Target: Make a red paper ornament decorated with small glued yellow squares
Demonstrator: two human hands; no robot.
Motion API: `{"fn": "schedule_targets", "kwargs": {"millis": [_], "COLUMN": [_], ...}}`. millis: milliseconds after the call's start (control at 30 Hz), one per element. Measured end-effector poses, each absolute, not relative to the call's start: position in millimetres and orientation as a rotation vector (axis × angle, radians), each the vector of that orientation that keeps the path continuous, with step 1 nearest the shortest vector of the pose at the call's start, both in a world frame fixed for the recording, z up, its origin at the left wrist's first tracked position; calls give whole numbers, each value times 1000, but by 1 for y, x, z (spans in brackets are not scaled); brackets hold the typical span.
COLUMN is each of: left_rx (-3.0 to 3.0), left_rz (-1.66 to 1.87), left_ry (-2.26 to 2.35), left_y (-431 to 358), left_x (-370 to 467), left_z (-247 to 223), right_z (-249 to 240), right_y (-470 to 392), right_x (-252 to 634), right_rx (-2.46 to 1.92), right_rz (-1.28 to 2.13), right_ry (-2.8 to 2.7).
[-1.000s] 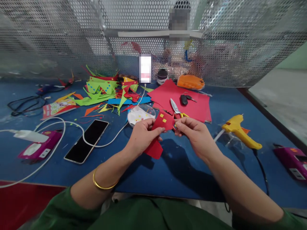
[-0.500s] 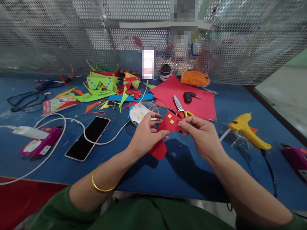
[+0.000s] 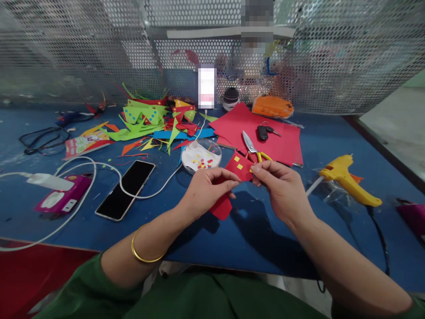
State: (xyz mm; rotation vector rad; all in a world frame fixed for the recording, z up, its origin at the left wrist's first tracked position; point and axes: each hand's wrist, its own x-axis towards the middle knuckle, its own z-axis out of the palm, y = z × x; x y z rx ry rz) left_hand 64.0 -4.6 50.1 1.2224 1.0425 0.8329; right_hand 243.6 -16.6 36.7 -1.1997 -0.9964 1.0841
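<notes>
1. The left hand (image 3: 210,190) holds the red paper piece (image 3: 222,208) in a nearly closed pinch, thumb over fingers. The thumb and forefinger of the right hand (image 3: 282,188) are closed on its right edge, by a yellow bit (image 3: 251,170).
2. The piece is held above the blue table (image 3: 186,248), its lower end showing beneath the left hand. Its middle is covered by that hand.
3. Two yellow squares (image 3: 239,166) lie flat on the red and look stuck down; the bit at the right fingertips seems in progress, though whether it is fixed is hidden. Decoration looks partial, judging by the bare red around it.
4. Just beyond, a clear dish (image 3: 220,155) holds loose red and yellow chips (image 3: 204,163), so supplies remain.
5. Past the right hand lie scissors (image 3: 249,142), their handles partly covered.
6. Farther left, green cutouts (image 3: 142,114) with blue dots overlap, too tangled to count.
7. Behind the perforated screen (image 3: 83,57), shapes blur.
</notes>
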Motion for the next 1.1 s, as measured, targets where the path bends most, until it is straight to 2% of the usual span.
{"fn": "schedule_targets", "kwargs": {"millis": [200, 467, 1100], "left_rx": [1108, 1136, 1231], "left_rz": [951, 953, 989], "left_ry": [1082, 1025, 1034], "left_y": [-4, -6, -6], "left_x": [65, 66, 66], "left_z": [50, 46, 44], "right_z": [35, 29, 33], "right_y": [-24, -32, -38], "right_x": [240, 225, 223], "right_rx": [-1195, -1237, -1308], "right_rz": [823, 933, 757], "right_ry": [-1071, -1086, -1274]}}
